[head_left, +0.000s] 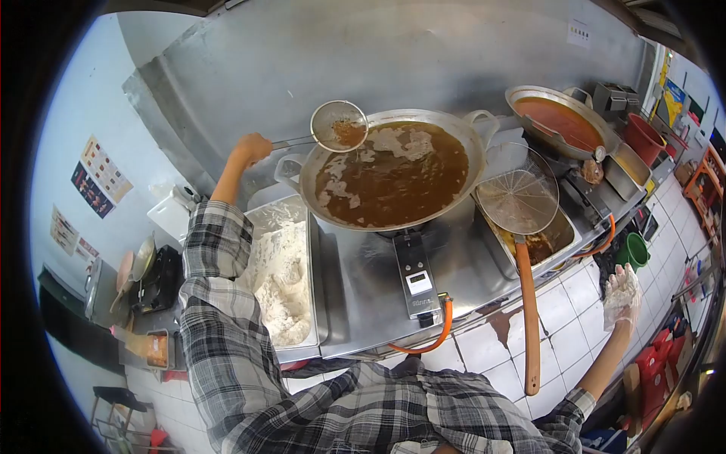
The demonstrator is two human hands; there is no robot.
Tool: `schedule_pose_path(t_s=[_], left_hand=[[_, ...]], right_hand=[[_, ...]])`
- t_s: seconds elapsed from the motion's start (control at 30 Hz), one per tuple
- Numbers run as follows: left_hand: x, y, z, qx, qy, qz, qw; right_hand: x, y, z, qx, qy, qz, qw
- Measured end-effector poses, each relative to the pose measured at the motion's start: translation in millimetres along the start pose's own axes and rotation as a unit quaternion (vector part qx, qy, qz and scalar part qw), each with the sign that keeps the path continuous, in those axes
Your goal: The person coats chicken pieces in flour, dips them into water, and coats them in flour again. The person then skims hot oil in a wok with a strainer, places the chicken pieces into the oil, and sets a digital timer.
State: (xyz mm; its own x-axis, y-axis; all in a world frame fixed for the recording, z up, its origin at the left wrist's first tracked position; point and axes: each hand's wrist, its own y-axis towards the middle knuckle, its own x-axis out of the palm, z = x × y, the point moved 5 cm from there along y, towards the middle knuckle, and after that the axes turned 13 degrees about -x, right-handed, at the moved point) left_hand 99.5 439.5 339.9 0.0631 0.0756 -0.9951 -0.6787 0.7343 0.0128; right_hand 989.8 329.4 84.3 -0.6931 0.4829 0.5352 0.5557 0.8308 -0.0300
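Note:
My left hand [252, 148] is closed round the thin handle of a small mesh strainer [333, 125]. Brown crumbs lie in the strainer's mesh, which is held over the left rim of a large wok [308, 198]. Dark brown oil [393, 181] with patches of pale foam fills the wok. My right hand [622, 296], in a clear plastic glove, is held out to the right, away from the stove, with its fingers extended and nothing visible in them. Below my left forearm, a metal tray [311, 303] holds white flour [280, 276] with coated lumps.
A wide wire skimmer [518, 203] with a long wooden handle rests across a metal tray [567, 227] right of the wok. Another wok [609, 129] holds reddish oil. An orange gas hose [446, 321] hangs at the counter's front. A green bucket [635, 250] stands on the tiled floor.

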Motion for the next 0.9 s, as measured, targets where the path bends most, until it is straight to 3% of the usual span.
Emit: schedule_pose_path(t_s=[0.1, 0.2, 0.3, 0.4, 0.5, 0.57, 0.63, 0.77, 0.9], left_hand=[[-0.8, -31.6, 20.1, -0.018, -0.152, -0.149, 0.977], [10.6, -56.3, 47.2, -0.001, -0.282, -0.292, 0.914], [24.6, -88.0, 88.6, 0.008, -0.352, -0.397, 0.848], [32.0, -146.2, 139.7, 0.095, -0.336, -0.436, 0.830], [52.8, -199.3, 188.5, 0.164, -0.332, -0.350, 0.860], [73.4, -230.9, 218.3, 0.256, -0.281, -0.197, 0.904], [96.4, -269.2, 247.4, 0.435, -0.182, 0.057, 0.880], [151.1, -347.1, 280.2, 0.374, -0.136, 0.046, 0.916], [179.3, -386.1, 299.5, 0.438, -0.075, 0.030, 0.895]], right_hand=[[-6.0, -8.4, -3.9, 0.007, 0.012, 0.017, 1.000], [-4.3, -25.8, -13.6, -0.012, 0.047, 0.036, 0.998], [-5.3, -43.3, -27.1, -0.012, 0.027, 0.051, 0.998], [-25.1, -50.2, -28.5, -0.021, 0.027, 0.066, 0.997], [-31.2, -65.9, -31.7, -0.008, 0.033, 0.087, 0.996], [-35.8, -73.5, -35.6, 0.005, 0.017, 0.094, 0.995], [-52.4, -76.7, -28.9, 0.003, 0.034, 0.074, 0.997], [-46.4, -98.9, -28.0, 0.014, 0.063, 0.069, 0.996], [-51.2, -96.5, -14.1, 0.042, 0.087, 0.047, 0.994]])
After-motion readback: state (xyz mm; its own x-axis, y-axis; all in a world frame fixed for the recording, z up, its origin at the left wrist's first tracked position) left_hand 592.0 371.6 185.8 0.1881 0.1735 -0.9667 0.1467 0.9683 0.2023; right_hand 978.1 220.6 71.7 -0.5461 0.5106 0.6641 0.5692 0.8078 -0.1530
